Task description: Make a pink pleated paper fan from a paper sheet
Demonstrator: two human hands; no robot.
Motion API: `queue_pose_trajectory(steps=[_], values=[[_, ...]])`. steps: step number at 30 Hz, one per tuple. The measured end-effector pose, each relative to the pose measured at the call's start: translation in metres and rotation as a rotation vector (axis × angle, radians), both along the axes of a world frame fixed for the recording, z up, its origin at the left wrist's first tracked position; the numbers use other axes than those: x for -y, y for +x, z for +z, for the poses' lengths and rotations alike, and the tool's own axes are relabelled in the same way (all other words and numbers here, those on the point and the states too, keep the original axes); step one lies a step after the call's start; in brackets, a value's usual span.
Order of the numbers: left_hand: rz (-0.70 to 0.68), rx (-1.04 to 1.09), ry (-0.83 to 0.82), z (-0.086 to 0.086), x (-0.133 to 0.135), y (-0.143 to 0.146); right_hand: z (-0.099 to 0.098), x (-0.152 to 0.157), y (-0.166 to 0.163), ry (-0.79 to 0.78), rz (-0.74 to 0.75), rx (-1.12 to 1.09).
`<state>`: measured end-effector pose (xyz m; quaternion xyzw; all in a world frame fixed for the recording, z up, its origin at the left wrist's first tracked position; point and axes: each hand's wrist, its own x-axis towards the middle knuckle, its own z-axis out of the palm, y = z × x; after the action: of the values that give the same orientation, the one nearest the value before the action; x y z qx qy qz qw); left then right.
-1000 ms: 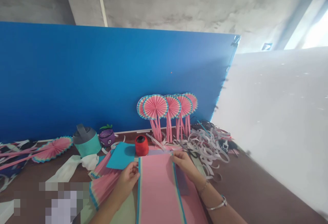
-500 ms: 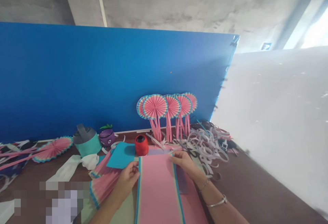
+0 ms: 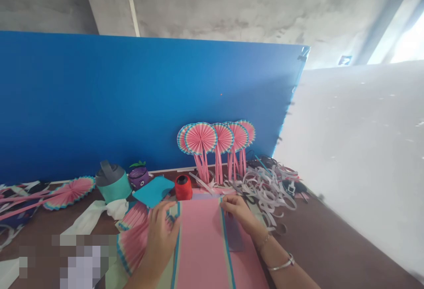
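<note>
A long pink paper sheet [image 3: 202,245] with blue and cream stripes down both sides lies in front of me. My right hand [image 3: 239,213] pinches its upper right corner between thumb and fingers. Along the left edge rests my left hand [image 3: 162,234], fingers stretched out and thumb apart, holding nothing. Under that hand, pleated pink paper [image 3: 132,245] with blue and cream borders is partly covered. More pink paper [image 3: 248,262] sits beneath the sheet on the right. A blue paper piece [image 3: 155,191] and a red thread spool [image 3: 183,187] are just beyond my hands.
Several finished pink paper fans [image 3: 201,139] lean on the blue partition [image 3: 132,99]. Curled white paper strips [image 3: 268,187] pile up at the right. A teal lidded cup [image 3: 114,185], a purple cup [image 3: 139,178] and white tissue [image 3: 88,220] stand or lie left on the brown table [image 3: 318,245].
My left hand has opened from its curled hold at the sheet's left edge, its fingers now extended. The blue paper has tilted and shifted slightly. My right hand stays at the corner.
</note>
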<state>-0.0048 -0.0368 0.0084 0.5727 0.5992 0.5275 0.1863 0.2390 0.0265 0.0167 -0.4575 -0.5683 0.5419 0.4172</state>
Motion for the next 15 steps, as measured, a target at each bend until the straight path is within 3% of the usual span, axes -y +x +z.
queue_pose_trajectory(steps=[2,6,9,15], values=[[-0.071,-0.079,0.031,0.013,0.008,0.011,0.002,0.003,-0.005,0.015,0.030,-0.017],[-0.267,-0.077,-0.188,0.025,0.008,0.038,0.005,0.010,-0.015,0.021,0.079,-0.034],[-0.289,0.047,-0.264,0.021,-0.005,0.055,0.004,0.013,-0.020,0.016,0.101,-0.045],[-0.237,0.282,-0.225,0.013,-0.018,0.071,0.001,0.013,-0.023,0.066,0.116,-0.036]])
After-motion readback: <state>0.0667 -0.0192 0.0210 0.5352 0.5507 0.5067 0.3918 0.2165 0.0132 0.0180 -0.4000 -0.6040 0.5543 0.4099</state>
